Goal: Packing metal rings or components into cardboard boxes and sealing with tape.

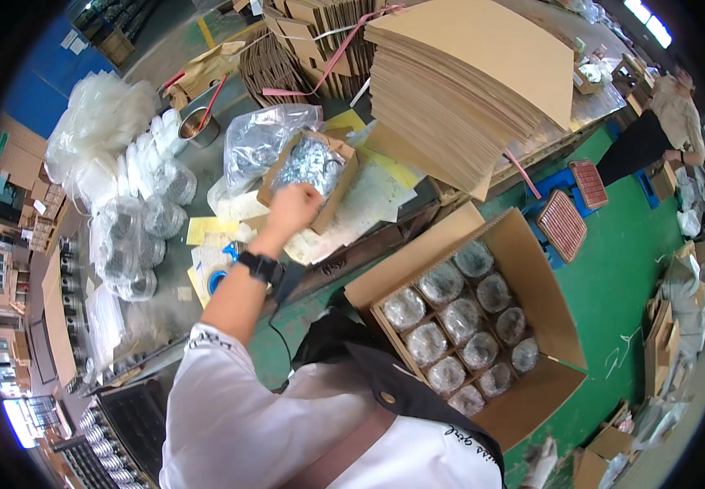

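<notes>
My left hand (294, 209), with a dark watch on its wrist, is at the near end of a small open cardboard box (338, 189) on the workbench. Its fingers are curled closed at the shiny silver small packets (310, 160) in the box; whatever they grip is hidden. Low on the right, beyond the big carton, a blurred pale shape looks like my right hand (541, 463); its fingers cannot be made out. The large open carton (560, 306) on my right holds rows of round, clear-wrapped items (460, 319) between cardboard dividers.
Flat cardboard sheets (483, 57) form a tall stack on the bench, beside bundled dividers (311, 49). Plastic-wrapped items (128, 236), a metal pot (198, 127) and a clear bag (263, 143) stand leftward. Red-topped stools (562, 226) and another person (654, 130) are at right.
</notes>
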Motion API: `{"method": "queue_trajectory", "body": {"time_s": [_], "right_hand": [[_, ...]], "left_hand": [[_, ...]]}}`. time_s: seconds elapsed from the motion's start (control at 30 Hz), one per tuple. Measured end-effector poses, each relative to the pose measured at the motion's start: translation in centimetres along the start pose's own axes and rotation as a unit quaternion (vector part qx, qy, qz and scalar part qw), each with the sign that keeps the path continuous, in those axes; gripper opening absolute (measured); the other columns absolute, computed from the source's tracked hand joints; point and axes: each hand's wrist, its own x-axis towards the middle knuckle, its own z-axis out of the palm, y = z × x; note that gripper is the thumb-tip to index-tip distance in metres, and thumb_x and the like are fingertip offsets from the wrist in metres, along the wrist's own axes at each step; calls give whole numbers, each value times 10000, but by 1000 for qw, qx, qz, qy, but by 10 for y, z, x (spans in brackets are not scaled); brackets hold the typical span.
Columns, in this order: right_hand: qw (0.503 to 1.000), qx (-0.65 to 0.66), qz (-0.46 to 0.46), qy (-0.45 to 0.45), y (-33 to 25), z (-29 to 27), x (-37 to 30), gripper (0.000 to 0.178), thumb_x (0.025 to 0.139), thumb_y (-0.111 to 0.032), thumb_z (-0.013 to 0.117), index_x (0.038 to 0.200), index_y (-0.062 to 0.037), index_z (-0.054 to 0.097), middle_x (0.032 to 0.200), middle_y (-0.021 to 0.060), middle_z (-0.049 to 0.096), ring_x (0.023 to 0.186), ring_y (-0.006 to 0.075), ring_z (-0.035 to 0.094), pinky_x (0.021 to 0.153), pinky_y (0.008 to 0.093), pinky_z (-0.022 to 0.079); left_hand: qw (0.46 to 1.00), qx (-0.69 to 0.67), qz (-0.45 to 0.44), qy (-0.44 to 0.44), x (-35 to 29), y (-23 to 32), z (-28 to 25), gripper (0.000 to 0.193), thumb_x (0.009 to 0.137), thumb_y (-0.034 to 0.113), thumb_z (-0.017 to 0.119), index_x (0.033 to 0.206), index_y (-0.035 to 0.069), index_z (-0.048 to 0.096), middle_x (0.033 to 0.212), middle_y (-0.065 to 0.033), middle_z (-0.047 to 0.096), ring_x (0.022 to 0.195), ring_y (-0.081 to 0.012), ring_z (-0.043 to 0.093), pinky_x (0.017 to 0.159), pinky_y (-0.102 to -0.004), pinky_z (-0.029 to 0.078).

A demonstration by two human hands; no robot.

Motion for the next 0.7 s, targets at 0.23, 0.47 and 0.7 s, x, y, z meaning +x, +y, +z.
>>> {"method": "queue_trajectory", "body": {"time_s": [0.23,0.47,0.7], "right_hand": [[979,-90,-35,178,-81,40,-123,403,926,-259,628,1173,59,597,1037,170,659,871,233,601,779,332,519],[989,69,-82,102,-95,115,-145,324,962,-126,552,1250,20,527,727,17,580,581,68,529,510,215,425],[983,47,-166,68,-187,188,-175,333,952,-70,544,1271,26,540,826,20,609,691,74,568,633,215,459]], "left_hand": [[923,373,82,-56,67,-57,-1,625,635,184,833,1169,23,551,1100,-127,615,1068,-286,605,907,-403,509],[939,249,188,-144,48,-76,-18,331,641,251,817,872,81,650,983,-93,631,1036,-309,585,777,-438,502],[955,99,243,-139,64,-79,-57,314,671,192,768,919,77,616,849,-136,645,790,-355,629,697,-457,482]]}}
